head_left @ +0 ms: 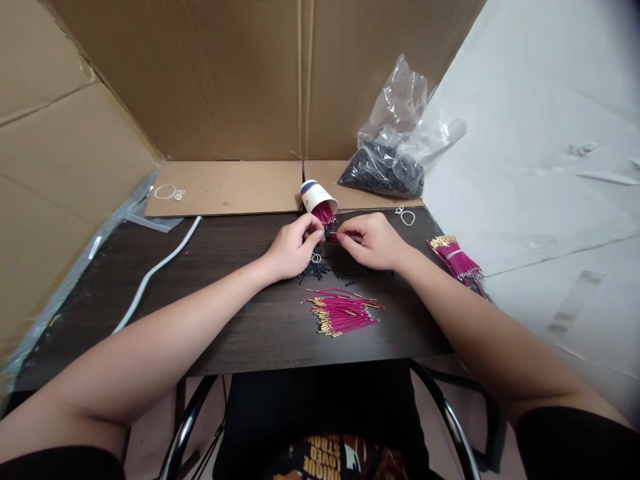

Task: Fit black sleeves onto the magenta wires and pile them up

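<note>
One left hand [294, 248], one right hand [376, 241]: fingers pinching a dark-and-magenta piece [331, 237], likely to steady it; paper cup [319, 195] tipped, presumably for access.

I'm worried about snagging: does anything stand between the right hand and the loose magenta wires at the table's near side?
Between the right hand and the loose magenta wires, only small black pieces lie on the table; nothing taller is visible there.

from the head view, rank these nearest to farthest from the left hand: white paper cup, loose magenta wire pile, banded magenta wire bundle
1. White paper cup: just beyond the left hand, tipped over.
2. Loose magenta wire pile: to the right, nearer the camera.
3. Banded magenta wire bundle: far right, past the right hand.
</note>
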Tool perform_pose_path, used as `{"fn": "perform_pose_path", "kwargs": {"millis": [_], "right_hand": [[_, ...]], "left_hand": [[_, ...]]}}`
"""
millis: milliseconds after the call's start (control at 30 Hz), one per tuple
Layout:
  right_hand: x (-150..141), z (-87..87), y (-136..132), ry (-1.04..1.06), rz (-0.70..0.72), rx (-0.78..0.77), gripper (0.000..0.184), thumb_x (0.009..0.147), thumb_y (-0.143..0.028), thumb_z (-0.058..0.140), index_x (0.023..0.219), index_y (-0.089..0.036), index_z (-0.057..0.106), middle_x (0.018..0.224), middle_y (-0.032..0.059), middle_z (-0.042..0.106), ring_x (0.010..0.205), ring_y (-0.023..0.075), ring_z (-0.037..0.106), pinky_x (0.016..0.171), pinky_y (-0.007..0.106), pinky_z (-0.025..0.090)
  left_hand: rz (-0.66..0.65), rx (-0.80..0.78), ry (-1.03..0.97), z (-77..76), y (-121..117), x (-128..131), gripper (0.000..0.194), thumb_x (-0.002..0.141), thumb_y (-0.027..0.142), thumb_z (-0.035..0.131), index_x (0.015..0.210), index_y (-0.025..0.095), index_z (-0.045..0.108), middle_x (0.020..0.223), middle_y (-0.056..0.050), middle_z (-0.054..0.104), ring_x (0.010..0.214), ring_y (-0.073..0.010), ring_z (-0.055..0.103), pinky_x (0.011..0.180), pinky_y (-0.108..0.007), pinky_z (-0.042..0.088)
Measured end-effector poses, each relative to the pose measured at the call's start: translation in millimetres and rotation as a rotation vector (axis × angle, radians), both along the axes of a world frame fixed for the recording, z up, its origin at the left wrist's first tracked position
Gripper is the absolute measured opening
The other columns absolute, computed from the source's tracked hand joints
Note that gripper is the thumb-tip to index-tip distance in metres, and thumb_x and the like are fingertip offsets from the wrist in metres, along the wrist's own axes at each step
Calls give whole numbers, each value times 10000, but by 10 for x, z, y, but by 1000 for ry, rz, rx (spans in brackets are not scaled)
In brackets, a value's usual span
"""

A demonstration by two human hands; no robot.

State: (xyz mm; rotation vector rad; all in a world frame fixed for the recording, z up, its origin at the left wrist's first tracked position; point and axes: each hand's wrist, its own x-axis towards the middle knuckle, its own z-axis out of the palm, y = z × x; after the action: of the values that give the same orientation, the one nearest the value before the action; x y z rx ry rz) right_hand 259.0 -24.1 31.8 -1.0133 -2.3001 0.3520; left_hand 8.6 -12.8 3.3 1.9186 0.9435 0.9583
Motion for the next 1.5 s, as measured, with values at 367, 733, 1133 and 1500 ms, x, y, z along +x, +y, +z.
{"fn": "perform_pose_path", "kwargs": {"millis": [367,733,1133,1500], "right_hand": [[-24,-42,-13,-21,45,42,241,1024,-258,610,847,-169,746,707,23,632,648,154,533,698,327,388],[-34,-30,-24,-15,58,28,261,1035,-254,590,835,-169,735,704,22,626,644,152,524,699,325,384],[-23,-49,-1,16,34,-83,301,1059,-296,608,836,-167,764,707,18,657,640,144,539,690,319,386],[-30,-59,3,22,84,30,293,1084,-253,614,892,-164,817,753,44,699,679,159,579,720,327,414]], "left_hand": [[-8,27,49,51,-37,8,150,1060,327,682,1026,181,701,971,-59,777,874,-198,668,850,-352,512],[-11,67,64,57,-44,5,96,1044,271,688,1023,182,717,919,-40,763,830,-186,649,823,-339,500],[-1,34,51,24,-21,7,106,1056,278,693,1033,180,727,949,-53,792,859,-196,683,813,-340,507],[-11,-10,31,5,-4,8,144,1068,310,686,1023,178,723,933,-60,796,864,-201,708,808,-337,508]]}}
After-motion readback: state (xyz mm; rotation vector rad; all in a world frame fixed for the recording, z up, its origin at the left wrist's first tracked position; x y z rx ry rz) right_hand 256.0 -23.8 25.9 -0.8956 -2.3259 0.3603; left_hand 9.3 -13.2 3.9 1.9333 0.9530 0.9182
